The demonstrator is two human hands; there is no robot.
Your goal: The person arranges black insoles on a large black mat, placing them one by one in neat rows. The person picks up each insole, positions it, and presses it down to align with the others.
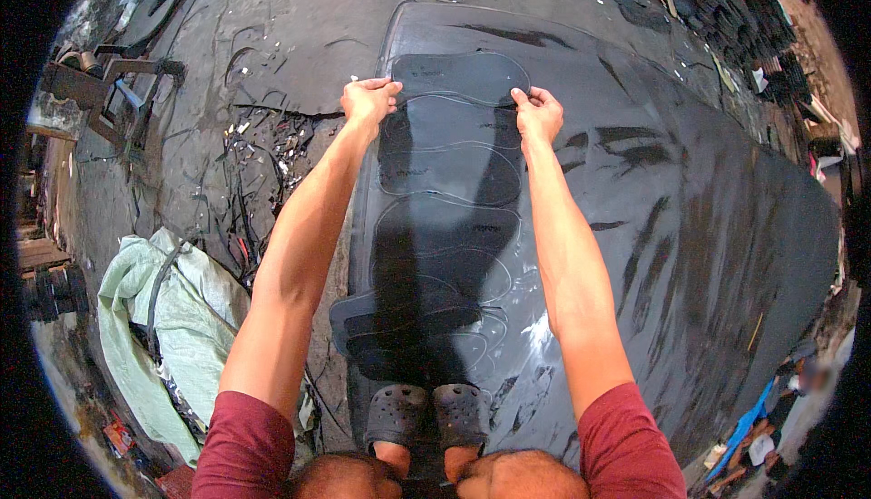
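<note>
The left hand [370, 100] and the right hand [539, 118] each pinch one end of one dark sole-shaped piece [463, 78], fingers nearly closed. This piece is over the far part of one black sheet [653, 227]. Two clogs [396, 415] stand nearer; one pale green sack [195, 295] lies left.

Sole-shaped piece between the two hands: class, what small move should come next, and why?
Probably press the sole-shaped piece flat against the dark sheet: the left hand and right hand hold its opposite ends, and similar curved outlines lie nearer the clogs.
</note>
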